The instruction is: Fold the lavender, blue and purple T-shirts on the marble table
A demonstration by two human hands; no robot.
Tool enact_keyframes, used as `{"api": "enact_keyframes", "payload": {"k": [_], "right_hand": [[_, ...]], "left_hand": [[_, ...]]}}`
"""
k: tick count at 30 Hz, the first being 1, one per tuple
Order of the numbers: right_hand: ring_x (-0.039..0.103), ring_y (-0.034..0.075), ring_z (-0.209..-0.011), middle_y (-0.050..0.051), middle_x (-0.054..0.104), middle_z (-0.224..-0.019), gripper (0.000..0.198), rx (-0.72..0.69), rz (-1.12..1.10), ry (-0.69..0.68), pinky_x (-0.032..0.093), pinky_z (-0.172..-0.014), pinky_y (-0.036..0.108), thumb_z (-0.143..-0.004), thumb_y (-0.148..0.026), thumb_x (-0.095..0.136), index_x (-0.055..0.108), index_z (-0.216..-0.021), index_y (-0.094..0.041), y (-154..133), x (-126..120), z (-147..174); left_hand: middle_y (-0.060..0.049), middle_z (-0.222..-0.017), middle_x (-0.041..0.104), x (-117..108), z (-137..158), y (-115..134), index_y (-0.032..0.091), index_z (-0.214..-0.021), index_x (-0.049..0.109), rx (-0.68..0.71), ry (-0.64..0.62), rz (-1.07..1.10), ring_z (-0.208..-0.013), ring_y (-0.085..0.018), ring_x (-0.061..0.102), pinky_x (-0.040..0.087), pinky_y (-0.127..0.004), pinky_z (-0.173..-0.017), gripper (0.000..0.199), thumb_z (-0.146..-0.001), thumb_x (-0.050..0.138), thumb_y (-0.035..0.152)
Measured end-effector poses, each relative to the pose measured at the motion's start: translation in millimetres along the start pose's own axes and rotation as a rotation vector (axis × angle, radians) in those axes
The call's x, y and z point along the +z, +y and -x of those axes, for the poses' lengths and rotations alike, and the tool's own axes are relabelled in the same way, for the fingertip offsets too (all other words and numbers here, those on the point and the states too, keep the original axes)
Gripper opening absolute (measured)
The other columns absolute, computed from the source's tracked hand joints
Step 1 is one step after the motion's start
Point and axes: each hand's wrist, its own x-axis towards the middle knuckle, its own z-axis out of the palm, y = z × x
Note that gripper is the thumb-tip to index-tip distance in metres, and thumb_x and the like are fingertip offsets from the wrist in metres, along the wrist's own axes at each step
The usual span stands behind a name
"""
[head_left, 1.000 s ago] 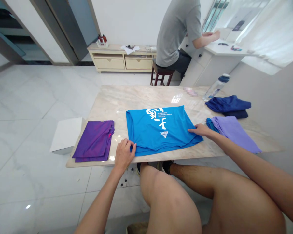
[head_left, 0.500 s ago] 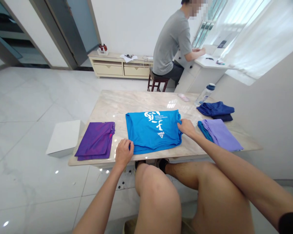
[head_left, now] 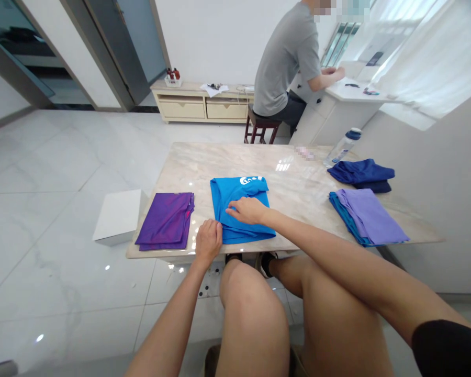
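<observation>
A blue T-shirt (head_left: pixel 245 234) lies folded on the marble-patterned table in front of me, part of its white print showing at the far edge. My right hand (head_left: pixel 248 210) reaches across the top of it, thumb and fingers closed on the flap folded over to the left. At the near left corner, my left hand (head_left: pixel 209 239) has its fingers curled against the shirt's edge. Just left of that hand is a folded purple garment (head_left: pixel 165 220).
A lavender garment (head_left: pixel 371 214) lies on a teal one (head_left: pixel 343 217) at the right. Behind them are dark blue clothes (head_left: pixel 361 172) and a water bottle (head_left: pixel 342 147). A white box (head_left: pixel 118 212) stands left of the table (head_left: pixel 196 157). A person (head_left: pixel 284 63) sits on a stool beyond.
My right hand has carried the T-shirt's right side over to the left, making it narrower and covering most of the print. My left hand stays at the near left corner. The view has shifted slightly.
</observation>
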Motion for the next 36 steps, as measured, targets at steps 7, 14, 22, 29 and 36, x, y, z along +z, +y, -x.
{"api": "enact_keyframes", "payload": {"k": [7, 14, 22, 29, 36], "right_hand": [[0.071, 0.035, -0.133, 0.018, 0.068, -0.152, 0.045, 0.256, 0.069, 0.027, 0.059, -0.105, 0.043, -0.106, -0.027, 0.059, 0.065, -0.150, -0.018, 98, -1, -4], [0.062, 0.035, -0.138, 0.019, 0.055, -0.158, 0.064, 0.274, 0.154, 0.067, 0.058, -0.104, 0.041, -0.100, -0.025, 0.064, 0.051, -0.162, -0.020, 153, 24, -21], [0.052, 0.044, -0.144, 0.023, 0.057, -0.157, 0.073, 0.433, -0.017, 0.042, 0.046, -0.120, 0.052, -0.097, -0.044, 0.070, 0.059, -0.162, -0.015, 177, 25, -64], [0.050, 0.044, -0.141, 0.020, 0.061, -0.150, 0.059, 0.338, 0.053, -0.063, 0.044, -0.115, 0.053, -0.087, -0.020, 0.075, 0.072, -0.145, -0.023, 191, 9, -71], [0.057, 0.037, -0.134, 0.016, 0.069, -0.143, 0.056, 0.087, 0.032, -0.036, 0.040, -0.116, 0.052, -0.082, -0.010, 0.067, 0.069, -0.137, -0.020, 175, 12, -42]], "left_hand": [[-0.011, -0.107, 0.072, 3, -12, 9, 0.024, -0.109, 0.065, -0.253, 0.115, 0.140, -0.107, -0.030, 0.068, 0.053, -0.044, -0.096, 0.020, -0.113, 0.049, 0.035], [-0.018, -0.131, 0.069, 10, -89, 33, 0.018, -0.132, 0.069, -0.312, -0.121, -0.046, -0.128, -0.038, 0.064, 0.053, -0.050, -0.106, 0.040, -0.108, 0.063, 0.050], [-0.018, -0.121, 0.072, 39, -112, 39, 0.020, -0.116, 0.071, -0.214, -0.136, 0.016, -0.119, -0.039, 0.065, 0.052, -0.049, -0.100, 0.020, -0.104, 0.069, 0.035], [-0.009, -0.114, 0.079, 30, -94, 81, 0.026, -0.120, 0.066, -0.160, -0.290, 0.176, -0.103, -0.030, 0.074, 0.049, -0.036, -0.083, 0.013, -0.107, 0.064, 0.023], [-0.010, -0.129, 0.078, 21, -77, 118, 0.027, -0.133, 0.066, -0.167, -0.326, 0.102, -0.104, -0.028, 0.079, 0.053, -0.034, -0.080, 0.023, -0.112, 0.060, 0.027]]}}
